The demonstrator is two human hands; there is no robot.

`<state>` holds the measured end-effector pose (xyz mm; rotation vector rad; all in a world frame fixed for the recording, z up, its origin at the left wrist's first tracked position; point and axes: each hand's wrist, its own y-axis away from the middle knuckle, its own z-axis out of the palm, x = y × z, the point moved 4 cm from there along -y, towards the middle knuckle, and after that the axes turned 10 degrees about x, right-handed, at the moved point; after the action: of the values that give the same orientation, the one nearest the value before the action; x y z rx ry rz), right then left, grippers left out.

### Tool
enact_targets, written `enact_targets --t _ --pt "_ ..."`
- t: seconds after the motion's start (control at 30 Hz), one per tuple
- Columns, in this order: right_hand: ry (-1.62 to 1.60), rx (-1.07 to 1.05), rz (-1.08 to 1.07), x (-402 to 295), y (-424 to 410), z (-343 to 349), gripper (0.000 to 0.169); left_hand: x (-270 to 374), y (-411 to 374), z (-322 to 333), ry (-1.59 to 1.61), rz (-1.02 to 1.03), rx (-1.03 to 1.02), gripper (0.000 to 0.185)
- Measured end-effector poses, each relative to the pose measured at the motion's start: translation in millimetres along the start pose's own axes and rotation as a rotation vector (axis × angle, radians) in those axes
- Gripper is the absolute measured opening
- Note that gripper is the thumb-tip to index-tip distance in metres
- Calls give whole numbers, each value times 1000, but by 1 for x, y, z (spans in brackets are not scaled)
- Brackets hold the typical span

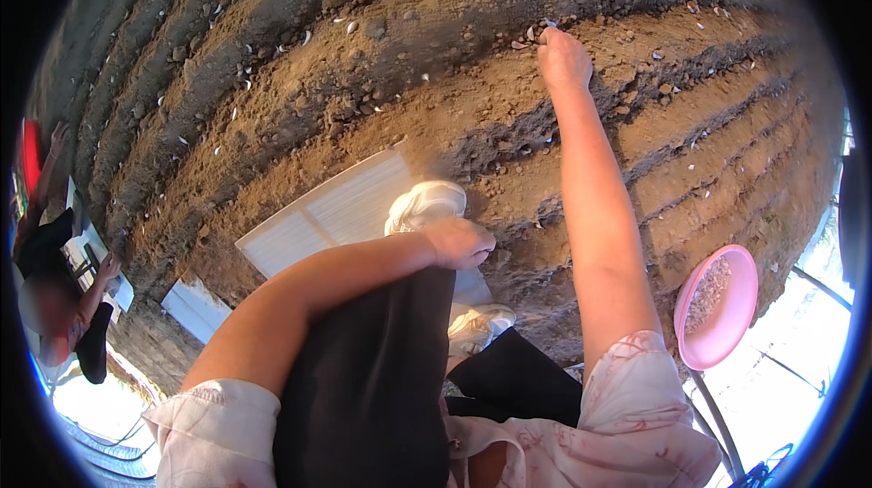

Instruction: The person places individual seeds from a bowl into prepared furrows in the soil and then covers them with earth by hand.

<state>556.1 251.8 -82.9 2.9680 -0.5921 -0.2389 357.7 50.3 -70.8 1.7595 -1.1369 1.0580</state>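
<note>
My right hand (pixel 564 58) reaches far forward to the soil, its fingers drawn together at a furrow. Right at its fingertips is a pale garlic clove (pixel 550 22); whether the fingers grip it is hidden. Two more cloves, one upright (pixel 531 33) and one lying flat (pixel 518 46), sit just left of that hand. My left hand (pixel 464 244) is curled into a loose fist over my dark-trousered knee (pixel 381 352), and I see nothing in it. Beyond the knee, a white shoe (pixel 428 205) rests on a pale flat board (pixel 327 208).
Curved furrows of brown soil (pixel 381 79) hold many scattered cloves. At right stands a pink bowl (pixel 739 304) partly filled with cloves. Another person (pixel 88 304) crouches at the far left, near a red container (pixel 30 154). A second white board (pixel 197 307) lies at lower left.
</note>
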Motion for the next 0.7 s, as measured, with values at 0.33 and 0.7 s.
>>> enact_targets --t 0.33,0.7 --pt "-304 21 -227 -89 46 27 10 1 -4 0 3 3 2 13" --pt "31 235 -171 -24 10 16 8 -1 -2 1 18 -25 -9 11"
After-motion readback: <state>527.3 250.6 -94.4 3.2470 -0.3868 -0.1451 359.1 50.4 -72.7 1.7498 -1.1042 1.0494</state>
